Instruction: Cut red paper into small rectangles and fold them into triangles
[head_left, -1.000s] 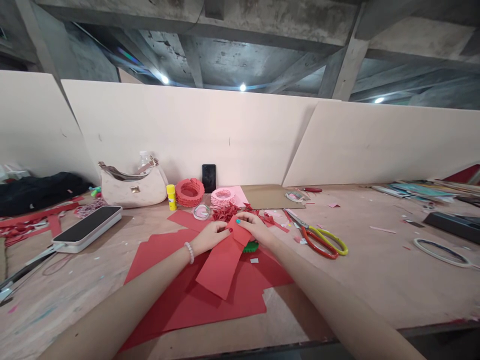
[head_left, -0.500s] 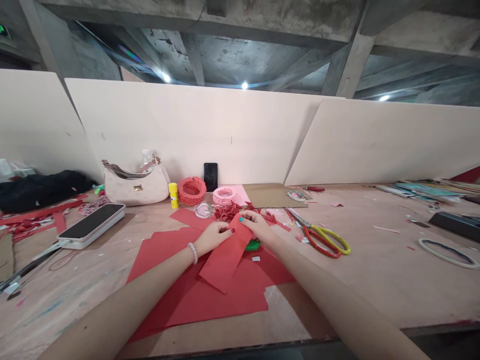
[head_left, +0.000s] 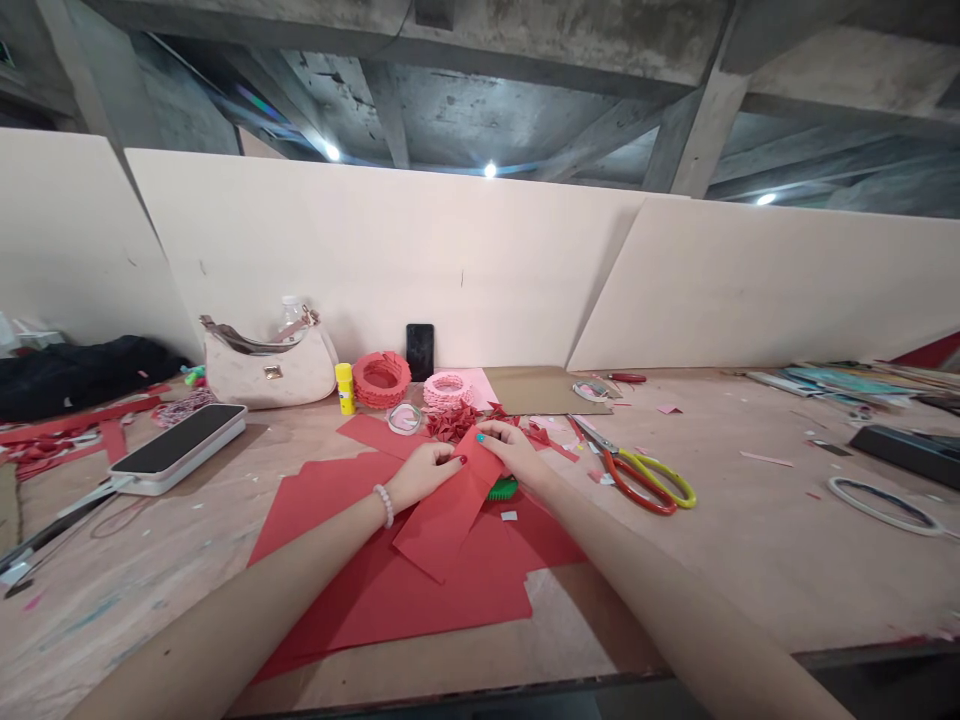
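A strip of red paper (head_left: 442, 520) is pinched between both hands, slanting down toward me. My left hand (head_left: 421, 478) grips its left edge with thumb and fingers. At the upper right end, my right hand (head_left: 508, 447) is closed on the same strip. Beneath lie larger sheets of red paper (head_left: 337, 580), spread over the table. A green toothed object (head_left: 502, 489), partly covered, shows just under my right hand. Behind the hands sits a heap of red paper scraps (head_left: 452, 423). To the right rest scissors (head_left: 645, 478) with one orange and one yellow handle.
Along the back stand a handbag (head_left: 270, 365), a yellow glue stick (head_left: 344, 388), a red paper ring (head_left: 381, 379), a pink paper ring (head_left: 448, 391) and a phone (head_left: 420, 350). A white boxy device (head_left: 180, 448) lies left; a roll of tape (head_left: 885, 505) lies right.
The view has shifted very slightly. Both hands keep hold of the red paper strip in nearly the same pose.
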